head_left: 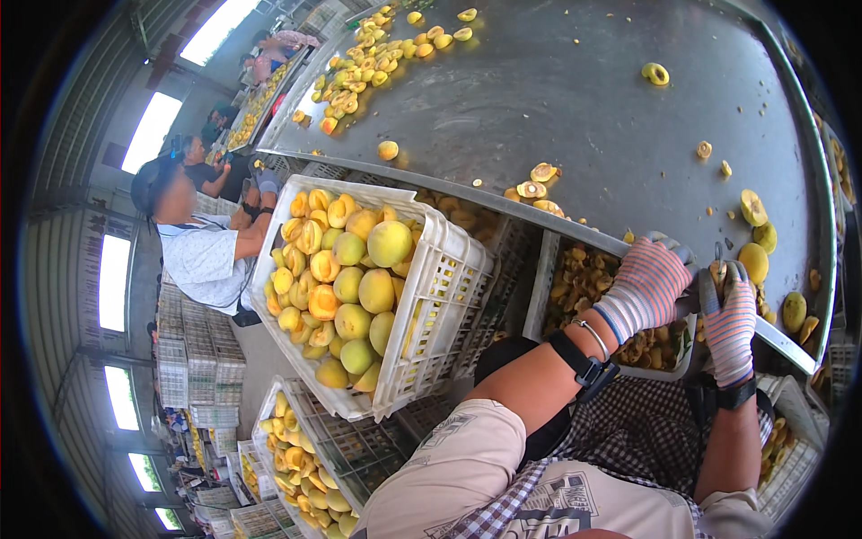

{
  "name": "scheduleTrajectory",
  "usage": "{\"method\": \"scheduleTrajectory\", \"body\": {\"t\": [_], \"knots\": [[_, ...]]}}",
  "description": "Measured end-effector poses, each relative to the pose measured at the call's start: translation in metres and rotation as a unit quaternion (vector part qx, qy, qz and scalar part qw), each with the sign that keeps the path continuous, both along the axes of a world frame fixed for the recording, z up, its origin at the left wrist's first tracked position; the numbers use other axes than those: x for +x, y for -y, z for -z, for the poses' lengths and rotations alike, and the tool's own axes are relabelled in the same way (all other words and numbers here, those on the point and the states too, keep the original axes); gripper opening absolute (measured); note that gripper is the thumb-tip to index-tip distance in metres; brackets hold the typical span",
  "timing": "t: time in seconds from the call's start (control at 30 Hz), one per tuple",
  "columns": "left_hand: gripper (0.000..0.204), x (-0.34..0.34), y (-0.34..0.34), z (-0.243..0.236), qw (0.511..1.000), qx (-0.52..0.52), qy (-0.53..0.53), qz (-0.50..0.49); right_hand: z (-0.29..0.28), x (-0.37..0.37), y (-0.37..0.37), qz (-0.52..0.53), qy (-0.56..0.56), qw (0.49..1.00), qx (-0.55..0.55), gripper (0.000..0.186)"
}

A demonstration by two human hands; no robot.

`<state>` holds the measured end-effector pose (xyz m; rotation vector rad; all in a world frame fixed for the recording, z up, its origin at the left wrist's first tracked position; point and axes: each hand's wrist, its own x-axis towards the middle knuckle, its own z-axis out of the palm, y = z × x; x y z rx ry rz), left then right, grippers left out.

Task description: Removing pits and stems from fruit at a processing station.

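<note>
Item: left hand (645, 286), striped glove with dark fingertips, at the bench edge; its fingers curl, but whether they grip anything cannot be told.
Item: right hand (727, 316), matching glove, just beside the left; thumb and fingers close on a small brown object (717, 271), kind unclear, apparently pinched upright to leave its upper end free.
Item: metal bench (557, 108), raised rim, which likely keeps loose fruit from rolling off.
Item: yellow fruit (754, 263), on the bench beside the right hand, seemingly within easy reach.
Item: tub of fruit scraps (575, 280), below the bench edge and under the hands, a position suited to catching droppings.
Item: white crate (446, 292), tilted beside the left arm, heaped with whole and split fruit (350, 286), its slatted walls probably for airing.
</note>
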<state>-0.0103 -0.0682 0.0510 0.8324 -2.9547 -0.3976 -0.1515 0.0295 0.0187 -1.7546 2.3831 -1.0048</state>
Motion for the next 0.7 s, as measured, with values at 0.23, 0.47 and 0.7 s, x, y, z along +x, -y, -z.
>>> {"method": "scheduleTrajectory", "body": {"t": [0.23, 0.47, 0.7], "knots": [[0.039, 0.003, -0.002, -0.004, 1.000, 0.023, 0.013, -0.014, -0.017, 0.012, -0.001, -0.008, 0.043, 0.998, 0.044, 0.038], [0.042, -0.004, -0.002, -0.006, 1.000, 0.003, 0.004, 0.006, -0.019, 0.010, -0.003, -0.007, 0.025, 1.000, 0.012, 0.039], [0.056, 0.000, -0.002, -0.006, 0.998, -0.053, -0.015, -0.008, -0.036, 0.009, 0.004, -0.020, 0.013, 0.994, 0.102, 0.040]]}}
